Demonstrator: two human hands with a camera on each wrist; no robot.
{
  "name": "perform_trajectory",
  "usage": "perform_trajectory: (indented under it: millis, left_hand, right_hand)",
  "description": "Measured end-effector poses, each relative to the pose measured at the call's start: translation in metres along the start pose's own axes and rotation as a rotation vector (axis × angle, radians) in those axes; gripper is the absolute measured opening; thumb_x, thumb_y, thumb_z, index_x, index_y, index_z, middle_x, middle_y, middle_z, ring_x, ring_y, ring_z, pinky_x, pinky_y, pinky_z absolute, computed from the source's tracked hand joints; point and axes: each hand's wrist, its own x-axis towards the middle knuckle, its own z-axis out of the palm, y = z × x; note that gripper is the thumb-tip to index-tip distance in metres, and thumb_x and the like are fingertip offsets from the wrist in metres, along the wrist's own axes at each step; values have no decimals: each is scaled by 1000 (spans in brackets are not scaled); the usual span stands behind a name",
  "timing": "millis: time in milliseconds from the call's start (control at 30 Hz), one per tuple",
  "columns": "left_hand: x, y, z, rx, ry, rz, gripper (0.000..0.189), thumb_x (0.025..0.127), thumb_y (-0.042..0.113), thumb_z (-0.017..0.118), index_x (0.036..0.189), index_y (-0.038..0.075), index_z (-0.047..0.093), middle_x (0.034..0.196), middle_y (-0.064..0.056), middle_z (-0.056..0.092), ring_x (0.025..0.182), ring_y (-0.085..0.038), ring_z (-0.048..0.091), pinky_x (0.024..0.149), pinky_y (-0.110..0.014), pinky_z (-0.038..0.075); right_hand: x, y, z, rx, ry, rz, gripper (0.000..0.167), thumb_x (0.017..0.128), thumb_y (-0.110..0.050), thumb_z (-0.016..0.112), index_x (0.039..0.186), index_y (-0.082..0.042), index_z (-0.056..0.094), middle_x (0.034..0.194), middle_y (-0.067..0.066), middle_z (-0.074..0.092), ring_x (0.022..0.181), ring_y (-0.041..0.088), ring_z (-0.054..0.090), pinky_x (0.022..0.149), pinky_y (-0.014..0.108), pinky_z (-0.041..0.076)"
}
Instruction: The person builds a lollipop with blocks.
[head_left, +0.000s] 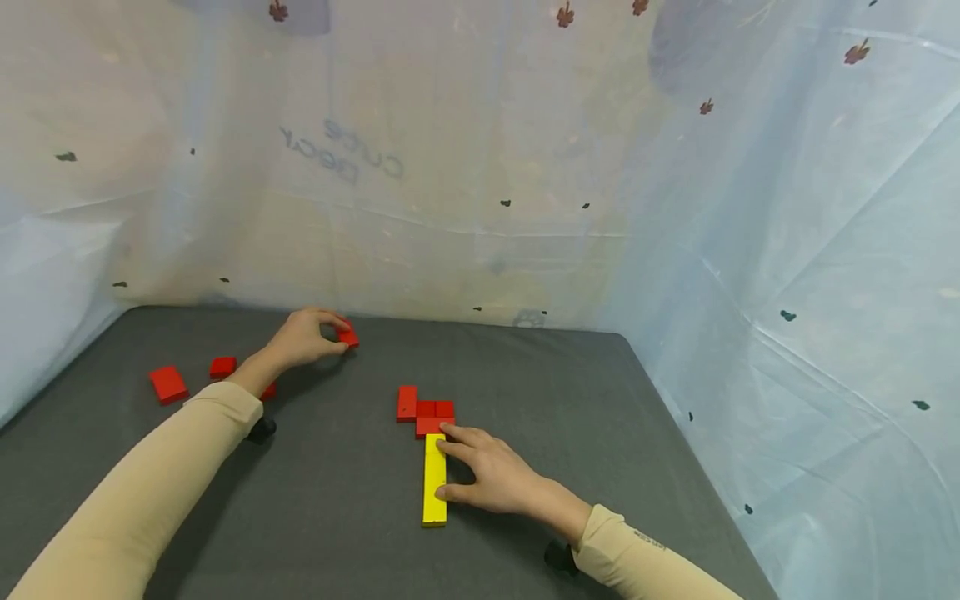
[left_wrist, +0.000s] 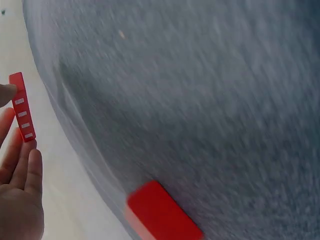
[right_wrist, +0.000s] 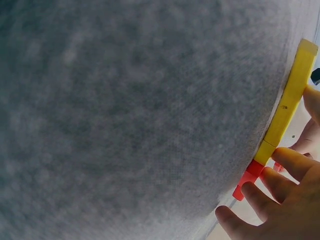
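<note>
At the far edge of the table, my left hand (head_left: 303, 336) pinches a red block (head_left: 348, 336) between thumb and fingers. Seen from the left wrist, this block (left_wrist: 22, 112) shows a row of pale rectangles along one narrow side. My right hand (head_left: 491, 473) rests with spread fingers along the right side of a long yellow block (head_left: 433, 492). A short yellow piece (head_left: 435, 443) continues its far end. Beyond that lies a crosswise red block (head_left: 429, 427), with a fingertip over its right end. Two small red blocks (head_left: 426, 408) and a lengthwise red block (head_left: 407, 403) adjoin it.
Loose red blocks lie on the left: a larger one (head_left: 168, 385), a smaller one (head_left: 223, 367), and another (head_left: 269, 391) partly hidden by my left forearm. The dark grey table (head_left: 337, 508) ends at a pale, patterned plastic curtain (head_left: 450, 167) behind and on both sides.
</note>
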Motion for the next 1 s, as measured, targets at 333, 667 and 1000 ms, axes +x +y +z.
perform_trajectory:
  millis: [333,667,1000]
  left_hand:
    - [6,32,27,-9,-17,156,32,91,17,80,121,5,77,142,-15,60,130,-39,53,94,-55,51]
    - [7,75,50,-86,-28,258,31,89,17,80,119,8,78,140,-11,61,123,-33,58,97,-52,52]
    - [10,101,79,-123,-92,297,28,91,19,81,117,12,79,140,-9,62,122,-31,59,98,-49,54]
  right_hand:
    - [0,0,1,2,-6,7,72,98,-54,67,158,-18,47,169,-3,30,151,25,36,116,56,38]
    - [2,1,1,-5,-1,9,73,98,-57,66,158,-20,47,169,-3,31,151,25,37,114,57,40]
    - [1,2,0,-1,-6,-4,73,99,-57,65,158,-19,47,169,-2,31,150,26,37,114,58,40]
